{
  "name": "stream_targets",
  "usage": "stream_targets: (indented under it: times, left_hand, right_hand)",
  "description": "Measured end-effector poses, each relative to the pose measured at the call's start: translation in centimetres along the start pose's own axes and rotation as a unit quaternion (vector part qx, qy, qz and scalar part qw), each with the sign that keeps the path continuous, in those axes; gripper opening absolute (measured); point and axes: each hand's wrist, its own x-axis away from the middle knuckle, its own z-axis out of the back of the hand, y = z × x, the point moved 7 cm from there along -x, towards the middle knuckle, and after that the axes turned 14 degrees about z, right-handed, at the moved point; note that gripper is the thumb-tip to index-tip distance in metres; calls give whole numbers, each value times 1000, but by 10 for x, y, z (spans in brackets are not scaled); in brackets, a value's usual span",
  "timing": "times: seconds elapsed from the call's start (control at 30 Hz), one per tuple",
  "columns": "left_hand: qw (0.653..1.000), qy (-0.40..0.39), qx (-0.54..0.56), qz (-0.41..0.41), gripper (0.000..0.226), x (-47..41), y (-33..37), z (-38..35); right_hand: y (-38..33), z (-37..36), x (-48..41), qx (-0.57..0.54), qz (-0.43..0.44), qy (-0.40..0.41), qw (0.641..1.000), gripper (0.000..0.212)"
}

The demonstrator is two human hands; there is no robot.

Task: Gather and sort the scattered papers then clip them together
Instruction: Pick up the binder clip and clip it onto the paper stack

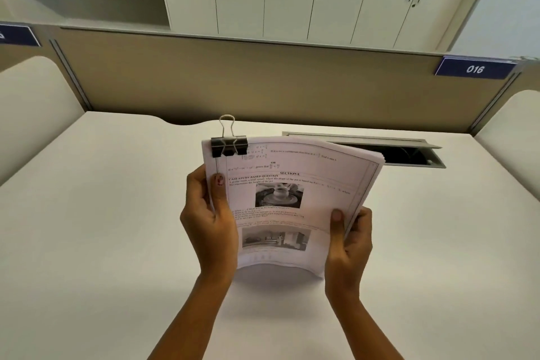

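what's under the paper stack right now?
Below the paper stack, held up by the left hand and right hand, only bare desk and the stack's shadow show. Fingers behind the sheets are covered.

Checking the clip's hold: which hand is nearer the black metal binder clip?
Left. The left hand grips the printed paper stack just below the black binder clip; the right hand holds its lower right edge.

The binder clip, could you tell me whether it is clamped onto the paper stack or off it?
Clamped on: the binder clip grips the top left corner of the paper stack, one handle upright.
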Motion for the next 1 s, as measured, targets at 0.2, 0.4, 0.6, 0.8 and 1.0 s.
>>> stream_targets:
  times: [0.2,0.4,0.6,0.8,1.0]
  left_hand:
    - [997,-57,-12,41,18,20,-51,-3]
    - [978,-125,-53,160,23,45,-128,-7]
    - [977,-115,-148,97,24,1,-130,-23]
    - [980,-53,-169,90,26,-75,-128,-51]
    - [965,-43,-210,152,28,-134,-157,-76]
  right_hand:
    - [35,8,34,33,-53,-18,998,15]
    - [76,9,54,115,-113,-111,981,47]
    - [96,-17,15,123,-106,-126,979,17]
    - [132,-72,-39,157,-125,-160,967,27]
    - [162,-116,-73,190,-155,-194,950,46]
